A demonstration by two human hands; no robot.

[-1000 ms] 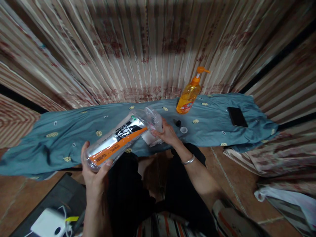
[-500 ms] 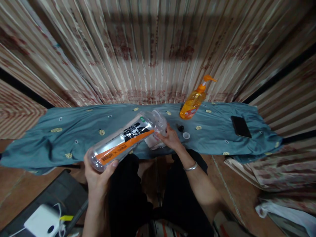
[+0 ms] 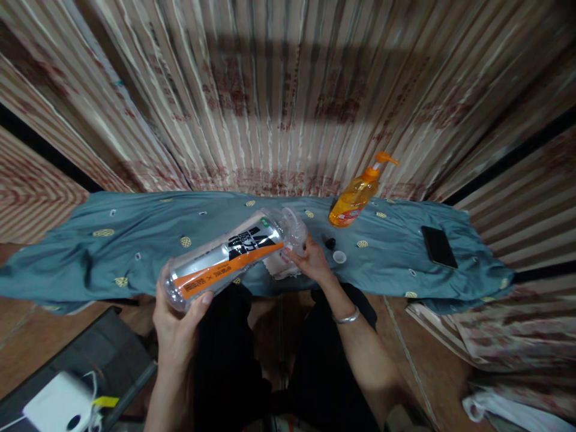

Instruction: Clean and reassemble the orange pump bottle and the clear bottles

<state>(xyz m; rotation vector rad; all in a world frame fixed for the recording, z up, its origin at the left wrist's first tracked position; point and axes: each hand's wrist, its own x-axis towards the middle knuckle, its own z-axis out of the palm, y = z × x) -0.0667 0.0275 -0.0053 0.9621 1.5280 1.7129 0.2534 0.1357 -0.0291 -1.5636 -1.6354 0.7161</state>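
My left hand (image 3: 177, 318) is wrapped round the base of a large clear plastic bottle (image 3: 225, 259) with a silver and orange label. The bottle is tilted, its neck end up and to the right. My right hand (image 3: 312, 259) is closed on a small clear plastic container (image 3: 296, 233), held against the bottle's neck end; whether the two openings meet I cannot make out. Beneath them lies a pale cloth (image 3: 281, 266). To the right of my right hand are a small black piece (image 3: 330, 243) and a white cap (image 3: 339, 257).
An orange pump bottle (image 3: 353, 199) stands at the back of the cloth-covered table (image 3: 148, 240). A dark flat phone-like object (image 3: 438, 246) lies to the right. Striped curtains (image 3: 270, 108) hang behind. At lower left, a white device (image 3: 58, 405) with cables rests on a dark surface.
The view has tipped slightly, so the pump bottle and curtain sit a little lower in it. Both hands keep their holds, and the bottle's tilt is nearly the same.
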